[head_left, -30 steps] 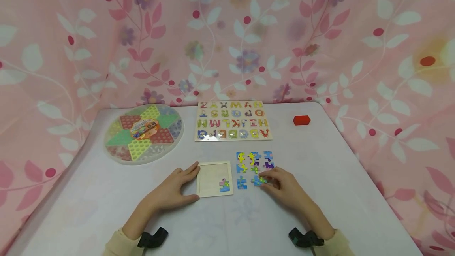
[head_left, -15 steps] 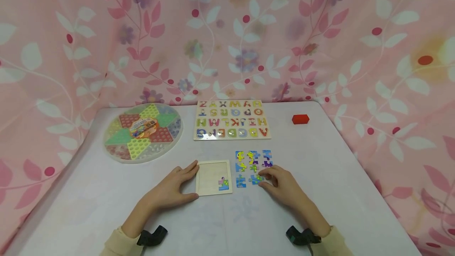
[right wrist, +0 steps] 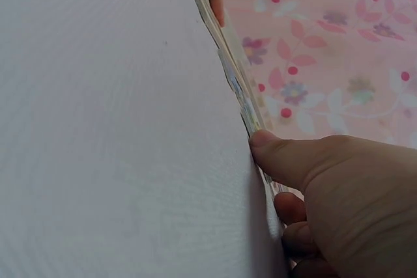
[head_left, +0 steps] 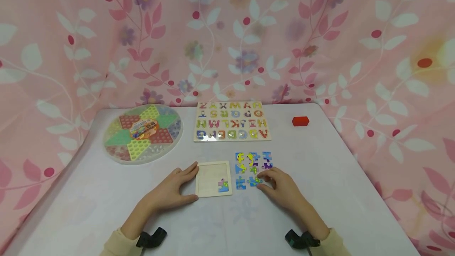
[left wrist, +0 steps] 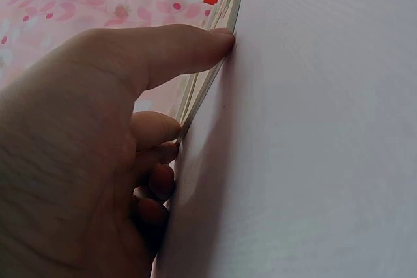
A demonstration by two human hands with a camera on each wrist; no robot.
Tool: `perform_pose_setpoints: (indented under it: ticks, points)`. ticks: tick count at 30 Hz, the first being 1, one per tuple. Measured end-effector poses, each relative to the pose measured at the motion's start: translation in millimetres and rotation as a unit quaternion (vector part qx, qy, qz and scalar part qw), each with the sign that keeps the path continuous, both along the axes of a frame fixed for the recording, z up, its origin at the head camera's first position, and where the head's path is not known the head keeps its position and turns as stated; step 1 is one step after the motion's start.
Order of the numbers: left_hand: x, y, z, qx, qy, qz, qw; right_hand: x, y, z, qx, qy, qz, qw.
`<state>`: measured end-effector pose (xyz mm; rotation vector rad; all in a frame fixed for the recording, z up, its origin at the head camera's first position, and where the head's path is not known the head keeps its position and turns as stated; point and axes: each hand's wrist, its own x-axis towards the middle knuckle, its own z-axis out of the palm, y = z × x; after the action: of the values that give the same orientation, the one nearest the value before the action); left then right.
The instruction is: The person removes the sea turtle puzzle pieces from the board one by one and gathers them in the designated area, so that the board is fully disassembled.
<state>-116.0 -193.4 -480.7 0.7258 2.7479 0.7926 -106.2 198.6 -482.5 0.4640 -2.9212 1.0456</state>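
Note:
A square wooden puzzle tray [head_left: 207,179] lies flat on the table with one jigsaw piece [head_left: 223,186] in its lower right corner. My left hand [head_left: 172,189] rests along the tray's left side, index finger at the upper corner and thumb at the lower; in the left wrist view the thumb [left wrist: 218,42] touches the tray's edge. To the tray's right lie several loose jigsaw pieces [head_left: 240,168] in rough rows. My right hand [head_left: 282,187] pinches a blue and green jigsaw piece [head_left: 253,181] in the bottom row by its right side. The fingertips partly hide that piece.
Behind the tray lies a wooden alphabet board [head_left: 232,117]. A round Chinese checkers set [head_left: 124,139] sits at the back left, and a red block [head_left: 300,121] at the back right. A pink floral curtain [head_left: 227,34] hangs behind the white table [head_left: 227,228].
My right hand has shifted slightly left with the blue and green jigsaw piece, bringing it closer to the piece on its left. The left hand stays against the tray.

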Motion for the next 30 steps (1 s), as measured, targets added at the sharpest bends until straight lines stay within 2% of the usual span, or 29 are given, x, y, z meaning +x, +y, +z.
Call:
perform_pose_setpoints:
  ticks: [2, 7, 11, 17, 24, 27, 30]
  points:
    - [0.6, 0.0, -0.5, 0.004, -0.001, -0.003, 1.0000, 0.8, 1.0, 0.4, -0.001, -0.014, -0.003, 0.9999]
    - [1.0, 0.4, -0.8, 0.008, 0.000, -0.007, 0.9999, 1.5, 4.0, 6.2, -0.042, -0.050, 0.000, 0.9979]
    - [0.3, -0.2, -1.2, 0.006, 0.005, -0.006, 1.0000, -1.6, -3.5, 15.2, -0.064, -0.048, 0.037, 0.9961]
    - [-1.0, -1.9, -2.8, 0.006, 0.000, 0.002, 1.0000, -10.1, -35.0, 27.1, -0.071, -0.061, 0.092, 0.9913]
    - [0.0, -1.3, -2.2, 0.015, 0.003, 0.002, 0.9999, -8.8, -70.1, 16.5, -0.091, -0.104, 0.145, 0.9797]
    - [0.8, -0.4, -0.7, 0.013, -0.001, 0.003, 0.9999, -4.2, -75.9, 11.2, -0.090, -0.116, 0.148, 0.9780]
    - [0.7, -0.2, 1.1, 0.013, 0.002, 0.000, 0.9999, -1.5, -78.6, 7.4, -0.091, -0.111, 0.137, 0.9801]
